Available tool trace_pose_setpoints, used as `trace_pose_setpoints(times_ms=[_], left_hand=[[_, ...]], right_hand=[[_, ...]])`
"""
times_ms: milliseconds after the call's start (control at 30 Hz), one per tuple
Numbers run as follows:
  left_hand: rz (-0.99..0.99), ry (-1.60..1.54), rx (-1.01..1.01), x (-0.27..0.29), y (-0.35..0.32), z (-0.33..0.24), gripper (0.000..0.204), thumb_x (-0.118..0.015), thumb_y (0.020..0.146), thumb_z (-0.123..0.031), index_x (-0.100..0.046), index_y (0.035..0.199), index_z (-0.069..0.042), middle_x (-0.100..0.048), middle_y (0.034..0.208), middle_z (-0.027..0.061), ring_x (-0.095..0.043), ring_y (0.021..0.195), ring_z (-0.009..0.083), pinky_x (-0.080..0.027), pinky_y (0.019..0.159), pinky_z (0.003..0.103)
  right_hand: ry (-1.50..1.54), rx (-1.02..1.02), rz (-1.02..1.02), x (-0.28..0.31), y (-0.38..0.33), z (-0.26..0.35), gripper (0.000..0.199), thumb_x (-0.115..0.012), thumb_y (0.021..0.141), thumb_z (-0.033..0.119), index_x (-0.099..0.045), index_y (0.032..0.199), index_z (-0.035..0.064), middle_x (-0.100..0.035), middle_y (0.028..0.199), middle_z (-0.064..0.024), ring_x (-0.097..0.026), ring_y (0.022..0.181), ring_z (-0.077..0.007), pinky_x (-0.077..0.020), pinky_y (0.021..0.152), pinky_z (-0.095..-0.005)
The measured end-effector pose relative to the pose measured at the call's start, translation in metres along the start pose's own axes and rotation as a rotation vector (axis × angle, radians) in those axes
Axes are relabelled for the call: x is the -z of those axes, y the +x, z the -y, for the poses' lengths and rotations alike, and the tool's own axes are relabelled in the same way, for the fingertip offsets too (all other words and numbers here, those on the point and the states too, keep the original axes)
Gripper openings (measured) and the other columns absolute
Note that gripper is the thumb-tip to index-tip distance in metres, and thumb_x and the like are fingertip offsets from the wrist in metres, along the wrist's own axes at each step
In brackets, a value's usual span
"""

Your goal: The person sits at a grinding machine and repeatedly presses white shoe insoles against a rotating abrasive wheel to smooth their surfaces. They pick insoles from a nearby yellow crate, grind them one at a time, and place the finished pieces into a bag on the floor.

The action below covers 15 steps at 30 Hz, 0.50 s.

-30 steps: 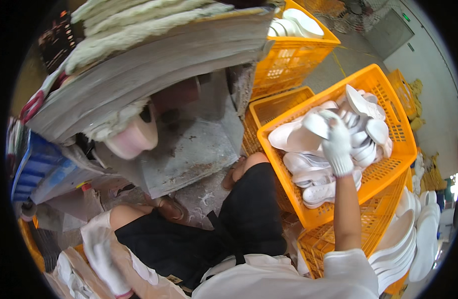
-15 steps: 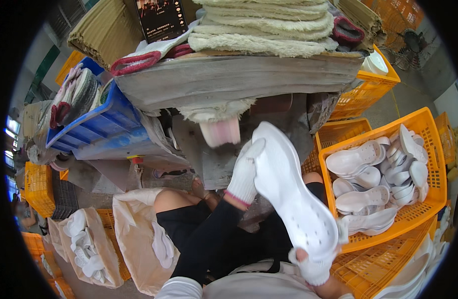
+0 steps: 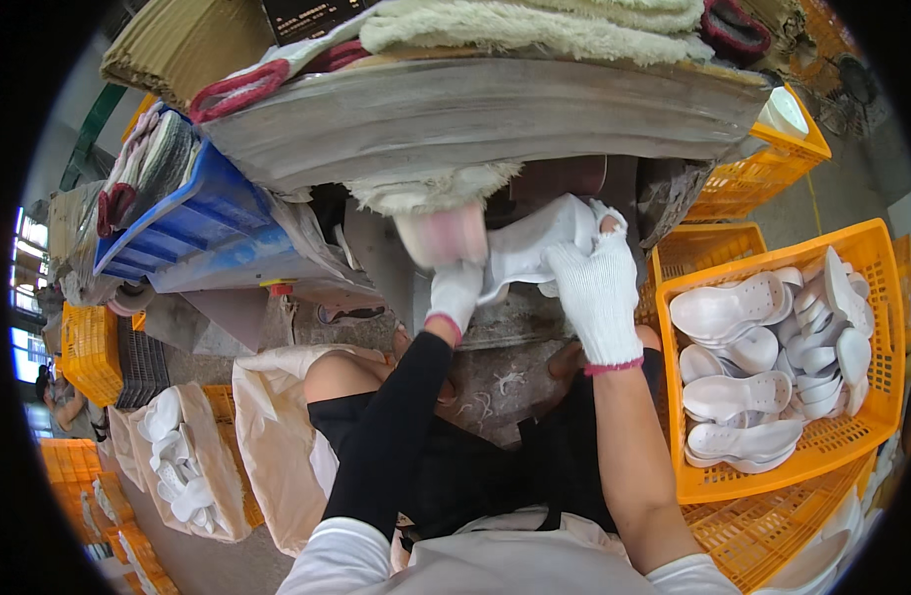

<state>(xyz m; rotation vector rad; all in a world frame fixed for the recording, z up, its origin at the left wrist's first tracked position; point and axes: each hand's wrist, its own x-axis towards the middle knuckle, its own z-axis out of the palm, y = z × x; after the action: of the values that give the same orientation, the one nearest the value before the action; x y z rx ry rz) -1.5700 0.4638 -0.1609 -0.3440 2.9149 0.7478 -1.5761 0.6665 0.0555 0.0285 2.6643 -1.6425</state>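
A white moulded shoe sole (image 3: 543,238) lies level between my two hands, in the opening under the bench front. My left hand (image 3: 456,294), in a white knit glove with a pink cuff, grips its left end; the fingertips are partly hidden. My right hand (image 3: 598,297), gloved alike, wraps over the right part, with the thumb side toward the bench. Beside the sole's left end is a pink-and-white roller (image 3: 441,236), smeared by motion, below a fluffy pad (image 3: 431,188). Whether sole and roller touch I cannot tell.
An orange crate (image 3: 877,297) of white soles stands at my right. A cream sack (image 3: 277,436) is by my left knee, with another lined crate of white pieces (image 3: 178,466) farther left. A blue crate (image 3: 193,233) holds gloves. Fluffy cloths (image 3: 535,28) top the bench.
The sole has gone from upright over my lap to level beside the roller. My right hand moved up and forward from its lower end; my left hand shifted down and slightly left.
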Motion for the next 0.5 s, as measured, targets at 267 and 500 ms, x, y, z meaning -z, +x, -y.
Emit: trace_pose_setpoints(times_ms=[267, 500], left_hand=[[0.142, -0.858, -0.052, 0.082, -0.089, -0.080, 0.058, -0.064, 0.102, -0.039, -0.052, 0.146, -0.002, -0.070, 0.125, 0.0191, -0.066, 0.117, 0.0276, -0.049, 0.102, 0.035], [0.085, -1.718, 0.220, 0.066, -0.046, -0.132, 0.038, -0.066, 0.103, -0.020, -0.059, 0.132, 0.004, -0.070, 0.117, 0.0094, -0.069, 0.101, 0.0169, -0.055, 0.088, 0.029]], right_hand=[[0.205, -0.185, 0.219, -0.022, 0.045, -0.029, 0.056, -0.074, 0.077, 0.024, -0.061, 0.120, -0.0112, -0.073, 0.094, -0.0214, -0.074, 0.086, -0.0269, -0.0563, 0.074, -0.0339], [0.529, 0.006, 0.336, 0.011, -0.015, -0.013, 0.047, -0.070, 0.084, 0.017, -0.059, 0.125, -0.0037, -0.067, 0.101, -0.0113, -0.065, 0.093, -0.0187, -0.0526, 0.083, -0.0292]])
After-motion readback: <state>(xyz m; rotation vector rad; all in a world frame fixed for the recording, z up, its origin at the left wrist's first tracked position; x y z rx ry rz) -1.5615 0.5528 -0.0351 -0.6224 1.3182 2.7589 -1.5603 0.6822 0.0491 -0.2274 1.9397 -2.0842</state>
